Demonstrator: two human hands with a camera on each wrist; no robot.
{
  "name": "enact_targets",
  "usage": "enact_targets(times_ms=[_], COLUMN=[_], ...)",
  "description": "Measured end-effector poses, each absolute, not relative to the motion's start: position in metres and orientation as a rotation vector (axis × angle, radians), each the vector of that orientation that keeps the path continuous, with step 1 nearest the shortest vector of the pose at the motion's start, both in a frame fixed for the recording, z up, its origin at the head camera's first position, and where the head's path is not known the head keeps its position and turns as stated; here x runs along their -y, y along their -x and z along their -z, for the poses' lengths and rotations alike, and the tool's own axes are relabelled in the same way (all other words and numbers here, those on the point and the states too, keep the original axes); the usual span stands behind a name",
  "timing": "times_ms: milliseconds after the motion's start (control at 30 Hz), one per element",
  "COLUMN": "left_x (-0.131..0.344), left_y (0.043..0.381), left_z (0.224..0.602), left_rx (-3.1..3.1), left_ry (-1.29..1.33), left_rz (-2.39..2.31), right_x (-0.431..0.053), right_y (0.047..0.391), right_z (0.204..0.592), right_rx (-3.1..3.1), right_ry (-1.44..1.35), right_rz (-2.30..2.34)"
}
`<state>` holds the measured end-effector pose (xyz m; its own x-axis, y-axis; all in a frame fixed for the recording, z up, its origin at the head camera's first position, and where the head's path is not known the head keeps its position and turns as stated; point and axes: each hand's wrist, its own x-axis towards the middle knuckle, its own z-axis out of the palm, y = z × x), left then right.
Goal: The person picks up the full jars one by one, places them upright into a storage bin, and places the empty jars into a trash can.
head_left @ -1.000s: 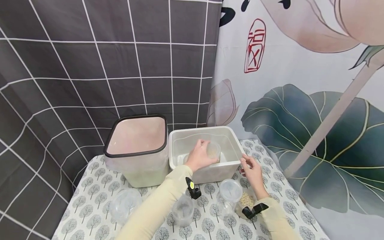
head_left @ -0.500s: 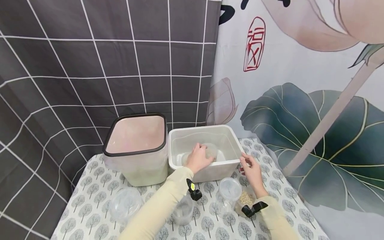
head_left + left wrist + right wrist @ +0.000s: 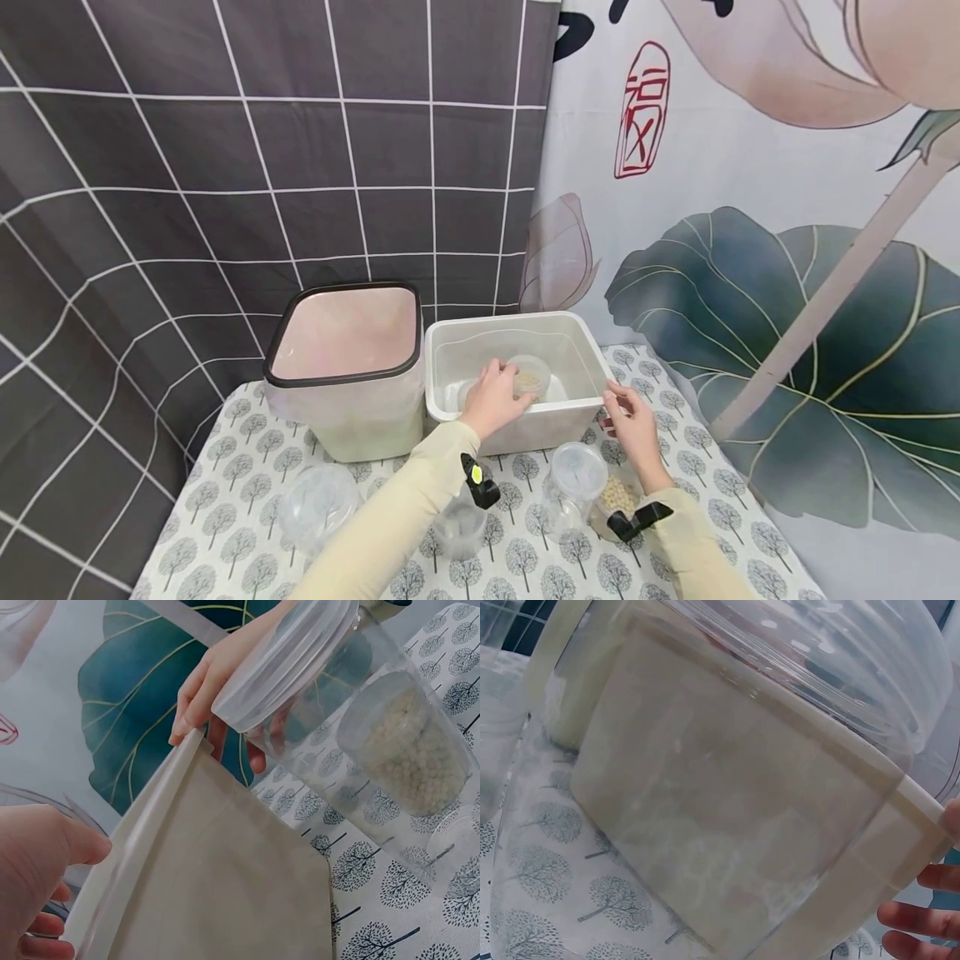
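Inside the white rectangular plastic bin (image 3: 517, 423), my left hand (image 3: 495, 398) holds the left side of a small clear round tub (image 3: 529, 375) with pale yellowish contents. The tub stands upright near the middle of the bin, and my fingers partly cover it. In the left wrist view, my left thumb and curled fingers (image 3: 46, 945) show beside the bin's rim, while the bin wall hides the tub. At the bin's front right corner, my right hand (image 3: 632, 429) pinches the rim; in the right wrist view, its fingers (image 3: 919, 919) sit just below that corner.
A taller pink and pale green bin (image 3: 341, 417) with a black rim stands to the left. In front are a clear lidded jar (image 3: 576, 479), a jar of pale round beans (image 3: 618, 498), another clear jar (image 3: 460, 529) under the left wrist, and a clear container (image 3: 318, 504) further left.
The small tub, tilted in my left hand earlier, has gone down to the bin's floor and turned upright. The right hand has stayed at the corner.
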<state>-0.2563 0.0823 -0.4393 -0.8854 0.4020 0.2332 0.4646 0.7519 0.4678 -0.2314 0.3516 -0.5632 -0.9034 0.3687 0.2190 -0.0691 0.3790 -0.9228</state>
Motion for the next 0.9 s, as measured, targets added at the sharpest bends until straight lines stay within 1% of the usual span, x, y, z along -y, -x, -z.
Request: enact_targets(times_ms=[167,300,500,900], left_x=[-0.081,-0.08,-0.08,-0.083], left_y=[0.254,0.251,0.244,0.229], left_z=[0.439,0.436,0.432,0.426], left_rx=[2.819,2.815,2.789,2.749], left_ry=[0.707,0.714,0.747,0.757], left_rz=[0.827,0.844,0.85,0.914], right_x=[-0.33,-0.316,-0.314,-0.325], right_y=[0.209,0.197,0.194,0.193], right_z=[0.524,0.497,0.49,0.485], right_rx=[2.268,2.348,2.428,2.516], right_ry=[0.224,0.309,0.366,0.267], right_rz=[-1.572,-1.512,-1.476,-1.455])
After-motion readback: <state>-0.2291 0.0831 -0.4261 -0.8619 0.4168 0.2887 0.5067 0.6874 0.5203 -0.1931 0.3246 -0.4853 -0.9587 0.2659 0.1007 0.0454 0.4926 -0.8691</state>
